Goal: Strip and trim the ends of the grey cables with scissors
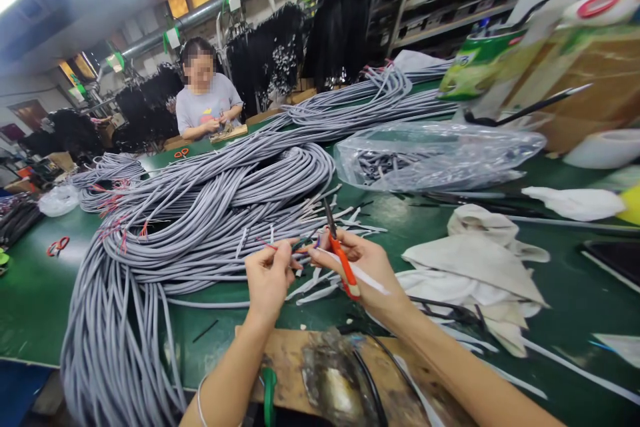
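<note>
My left hand [270,277] pinches the thin coloured wires [303,248] at a cable's end, red, blue and dark among them. Close against it, my right hand [367,267] grips orange-handled scissors [344,263], dark blades pointing up and away. Its thumb and finger also meet at the wires. A white strip [370,280] lies along the right hand; whether it is gripped or attached to the cable I cannot tell. Just beyond both hands spreads a large pile of grey cables [225,193], with stripped red ends at the left.
White scraps [317,283] litter the green table [210,320]. A wooden board [285,360] lies at the near edge. To the right are crumpled cloths [480,253] and a clear plastic bag [435,153]. Across the table sits a person [207,100]. Orange scissors [58,246] lie left.
</note>
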Demonstrator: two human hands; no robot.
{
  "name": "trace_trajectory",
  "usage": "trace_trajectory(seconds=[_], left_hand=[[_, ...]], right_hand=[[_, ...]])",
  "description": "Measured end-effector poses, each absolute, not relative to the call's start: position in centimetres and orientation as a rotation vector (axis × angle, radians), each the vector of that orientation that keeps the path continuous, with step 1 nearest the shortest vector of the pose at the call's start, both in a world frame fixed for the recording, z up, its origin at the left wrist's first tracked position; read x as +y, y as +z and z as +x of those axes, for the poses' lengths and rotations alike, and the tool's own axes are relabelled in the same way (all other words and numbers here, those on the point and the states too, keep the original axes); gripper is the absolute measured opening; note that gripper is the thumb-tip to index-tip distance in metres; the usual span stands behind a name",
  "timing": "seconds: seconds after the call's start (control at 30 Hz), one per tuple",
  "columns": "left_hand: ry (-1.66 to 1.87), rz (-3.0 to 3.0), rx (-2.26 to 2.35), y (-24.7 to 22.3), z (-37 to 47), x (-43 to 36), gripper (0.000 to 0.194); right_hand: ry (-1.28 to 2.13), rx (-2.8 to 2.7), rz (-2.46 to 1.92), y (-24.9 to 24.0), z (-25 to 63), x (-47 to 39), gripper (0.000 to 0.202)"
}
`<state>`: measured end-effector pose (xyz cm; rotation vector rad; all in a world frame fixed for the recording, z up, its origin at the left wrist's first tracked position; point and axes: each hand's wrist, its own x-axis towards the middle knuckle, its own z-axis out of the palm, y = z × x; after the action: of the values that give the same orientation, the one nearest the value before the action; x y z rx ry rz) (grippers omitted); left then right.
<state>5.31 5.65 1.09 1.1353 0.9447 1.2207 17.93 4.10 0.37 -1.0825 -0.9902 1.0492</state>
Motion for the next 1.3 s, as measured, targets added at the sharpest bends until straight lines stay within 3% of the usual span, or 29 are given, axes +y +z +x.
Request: trace_trajectory(seconds=[0.3, 0.5, 0.73, 1.0, 1.17, 1.3], left_hand=[[1.005, 1.102, 0.663, 2.1, 3.8, 5.8, 0.045], [1.193, 1.236, 0.668, 2.4, 3.2, 6.1, 0.031], [1.382, 1.73, 0.734, 2.1, 2.8, 5.6, 0.027], [1.419, 2.159, 0.679, 2.4, 3.0, 5.3, 0.03], [1.338, 2.089, 0.736, 2.3, 3.0, 5.2, 0.03], [1.25, 1.805, 0.789, 2.0, 3.2, 5.4, 0.022]], right_hand=[[1.216, -1.072, -1.093, 0.0, 17.2, 4.5, 0.043], [1.007, -1.08, -1.153, 0.2, 17.9, 3.9, 0.039], [0.378, -1.589, -1.247, -0.1, 17.9, 3.5, 0.034], [0.164, -1.776, -1.322, -0.9, 18.5, 3.3, 0.03], [0.166, -1.826, -1.361, -0.9, 18.5, 2.9, 0.024], [0.229, -1.721, -1.412, -0.3, 18.7, 3.0, 0.036]])
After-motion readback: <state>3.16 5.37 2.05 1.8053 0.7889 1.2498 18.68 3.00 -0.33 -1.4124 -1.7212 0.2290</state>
